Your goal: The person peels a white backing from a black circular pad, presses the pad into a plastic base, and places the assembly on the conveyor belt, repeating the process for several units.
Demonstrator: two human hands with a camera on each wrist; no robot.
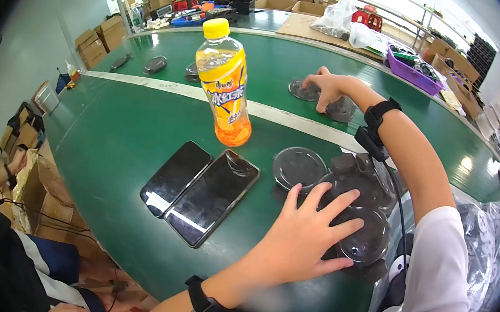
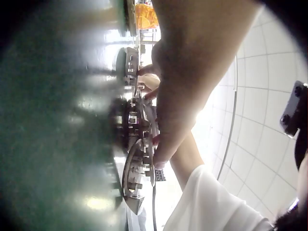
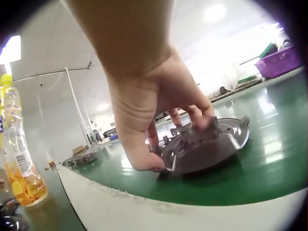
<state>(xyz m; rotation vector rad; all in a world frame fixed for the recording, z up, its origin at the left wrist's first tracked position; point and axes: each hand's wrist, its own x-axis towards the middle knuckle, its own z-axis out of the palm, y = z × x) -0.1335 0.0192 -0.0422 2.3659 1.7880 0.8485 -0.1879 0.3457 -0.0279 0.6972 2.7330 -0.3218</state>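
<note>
Head view, bottle (image 1: 224, 87) with orange drink

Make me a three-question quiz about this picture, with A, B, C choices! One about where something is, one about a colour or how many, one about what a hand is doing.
1. Where does the bottle stand?
A. Behind the phones
B. In the purple basket
C. On a cardboard box

2. How many phones lie on the belt?
A. One
B. Two
C. Four

3. What is the right hand doing?
A. Hanging idle
B. Holding the bottle
C. Gripping a round grey part

Answers: 1 A, it stands upright beyond them; 2 B, two lie side by side; 3 C, its fingertips curl round the rim.
</note>
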